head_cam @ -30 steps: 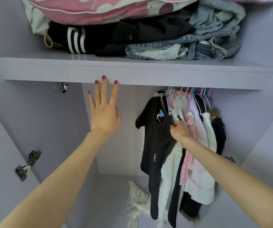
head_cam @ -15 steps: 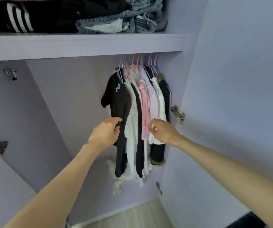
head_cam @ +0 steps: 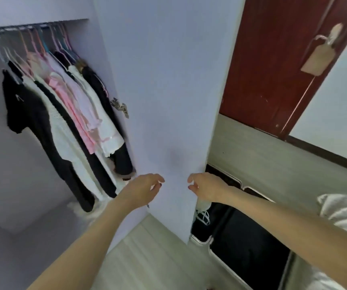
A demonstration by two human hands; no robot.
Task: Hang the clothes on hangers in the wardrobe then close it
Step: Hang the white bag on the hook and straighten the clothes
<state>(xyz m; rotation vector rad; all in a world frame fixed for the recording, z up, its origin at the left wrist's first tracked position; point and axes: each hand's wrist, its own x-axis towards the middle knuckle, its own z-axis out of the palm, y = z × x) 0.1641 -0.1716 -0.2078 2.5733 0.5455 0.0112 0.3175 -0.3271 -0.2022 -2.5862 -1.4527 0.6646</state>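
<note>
The lilac wardrobe stands open, with its right door (head_cam: 168, 91) swung out in the middle of the view. Black, white and pink clothes (head_cam: 63, 114) hang on coloured hangers (head_cam: 43, 40) from the rail at the upper left. My left hand (head_cam: 143, 188) hovers in front of the door's inner face with loosely curled fingers and holds nothing. My right hand (head_cam: 206, 188) is at the door's free edge, fingers loosely curled; whether it touches the edge is unclear. A white piece of cloth (head_cam: 80, 208) lies on the wardrobe floor under the clothes.
A metal hinge (head_cam: 120, 106) sits where the door meets the wardrobe side. Behind the door are a dark red room door (head_cam: 272, 59) with a hanging tag, a black frame with white trim (head_cam: 241, 243) on the pale floor, and white fabric (head_cam: 344, 208) at the right.
My view has swung right from the hanging clothes to the open door. Both hands left the clothes and moved to the door's lower part, near its free edge.
</note>
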